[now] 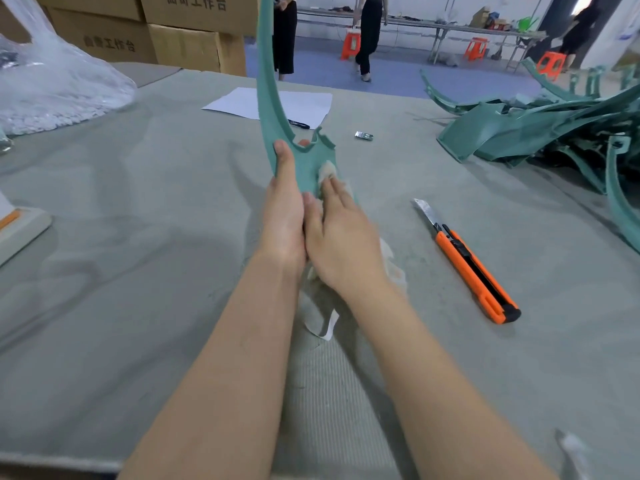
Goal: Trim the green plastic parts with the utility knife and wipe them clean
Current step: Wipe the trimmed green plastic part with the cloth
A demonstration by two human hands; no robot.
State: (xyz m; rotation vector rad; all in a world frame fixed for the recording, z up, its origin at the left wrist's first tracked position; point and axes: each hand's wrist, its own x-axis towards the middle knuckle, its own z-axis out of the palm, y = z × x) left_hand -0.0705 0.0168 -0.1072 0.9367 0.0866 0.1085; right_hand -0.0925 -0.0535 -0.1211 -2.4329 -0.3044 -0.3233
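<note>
1. A long, curved green part (268, 98) stands upright over the middle of a grey table (138, 237), its top out of frame.
2. The left hand (282, 209) grips the part's wide lower end, thumb on the near face.
3. The right hand (341, 237), touching the left, presses a pale cloth (327, 169) flat against the part with straight fingers.
4. An orange knife (474, 268) lies on the table to the right, blade out, apart from both hands.
5. A pile (540, 129) of green parts sits far right; paper (304, 102) and a pen (298, 124) lie beyond.
</note>
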